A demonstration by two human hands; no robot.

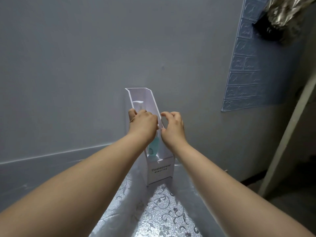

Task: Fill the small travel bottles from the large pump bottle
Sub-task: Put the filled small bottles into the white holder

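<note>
**Lifting a bottle out of the rack**

The left hand (142,122) reaches into the tall narrow white plastic rack (160,171), its back to the camera and its fingers curled out of sight. Whether its grip is clenched on a bottle or only touching one cannot be told. Just above its knuckles a pale, smooth pump-like top (137,104) stands against the rack's back wall. This is probably the large pump bottle, though its body is hidden. Lower down, on the rack's bottom shelf, stands a teal translucent plastic bottle (153,147) with a glossy, rounded body. No small travel bottle can be made out.

The right hand (172,127) is arched at the front edge of the rack's right side wall, with thumb and fingertips at that edge. Whether its grip pinches the wall or merely braces it is unclear.

The rack looks light and top-heavy, thin-walled and slick, so it is best held steady while the bottle comes straight up and forward, clear of the side walls, and is then set down upright. The counter (162,211) wears a glittery silver film with a floral scroll pattern, which is likely slippery. Far right, a blue embossed brick-pattern panel (248,65) covers part of the wall.
</note>
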